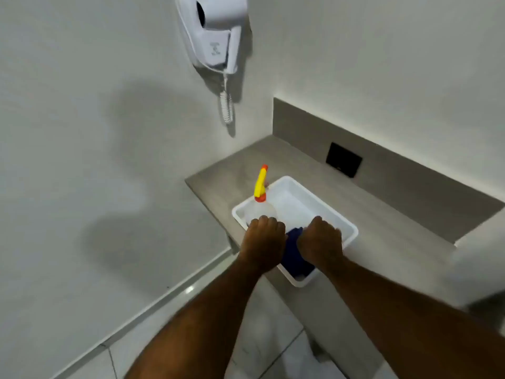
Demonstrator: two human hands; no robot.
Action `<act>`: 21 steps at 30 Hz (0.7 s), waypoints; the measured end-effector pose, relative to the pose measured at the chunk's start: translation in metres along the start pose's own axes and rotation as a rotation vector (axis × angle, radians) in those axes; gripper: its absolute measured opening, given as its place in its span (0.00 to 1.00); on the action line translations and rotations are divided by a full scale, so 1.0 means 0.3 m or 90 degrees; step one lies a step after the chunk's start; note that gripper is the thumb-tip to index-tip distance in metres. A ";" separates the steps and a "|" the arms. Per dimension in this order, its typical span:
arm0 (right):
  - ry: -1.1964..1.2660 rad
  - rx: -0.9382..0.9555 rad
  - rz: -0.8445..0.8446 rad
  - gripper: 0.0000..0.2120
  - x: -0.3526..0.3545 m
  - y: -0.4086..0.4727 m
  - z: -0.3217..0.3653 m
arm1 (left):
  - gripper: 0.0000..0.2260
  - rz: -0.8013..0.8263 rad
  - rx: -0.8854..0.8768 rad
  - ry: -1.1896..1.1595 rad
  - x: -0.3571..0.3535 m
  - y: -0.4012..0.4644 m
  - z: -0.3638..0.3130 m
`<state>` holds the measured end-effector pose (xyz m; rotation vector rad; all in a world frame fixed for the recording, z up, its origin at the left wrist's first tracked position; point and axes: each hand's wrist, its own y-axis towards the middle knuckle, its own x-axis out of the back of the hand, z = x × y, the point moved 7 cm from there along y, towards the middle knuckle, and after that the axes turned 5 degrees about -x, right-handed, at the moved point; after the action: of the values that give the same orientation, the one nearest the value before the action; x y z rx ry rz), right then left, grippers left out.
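**Currently: both hands down in the tub**

Both hands are inside the white tub (pixel 303 203), which sits on the grey tabletop (pixel 382 214). The left hand (pixel 263 237) is knuckles-up with fingers curled down, against the spray bottle (pixel 260 198) standing in the tub's far-left corner; a grip cannot be confirmed. The right hand (pixel 321 239) is likewise curled, against the blue cloth (pixel 296 255) at the tub's near end; hold unclear. Judged step: taking out supplies. The next move calls for a firm grasp, then a lift clear of the tub's rim.

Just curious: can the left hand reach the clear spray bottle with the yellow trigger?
Probably yes: the left hand sits at the clear yellow-triggered spray bottle in the white plastic tray, with nothing between them.
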<state>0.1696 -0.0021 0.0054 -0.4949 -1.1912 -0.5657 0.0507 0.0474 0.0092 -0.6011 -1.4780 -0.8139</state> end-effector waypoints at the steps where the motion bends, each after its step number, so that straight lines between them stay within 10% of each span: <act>1: 0.003 -0.043 0.064 0.10 -0.046 0.009 -0.053 | 0.12 0.037 -0.014 0.013 -0.047 0.005 -0.026; 15: -0.064 -0.054 0.266 0.28 -0.261 0.149 -0.108 | 0.11 0.277 0.132 -0.080 -0.293 0.110 -0.002; 21: 0.241 -0.169 0.335 0.26 -0.245 0.193 -0.104 | 0.08 0.266 0.181 -0.292 -0.217 0.132 0.006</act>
<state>0.2096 0.0331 -0.0775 -0.8541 -0.5899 -0.3385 0.0859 0.0799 -0.0502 -0.8785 -1.7568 -0.1352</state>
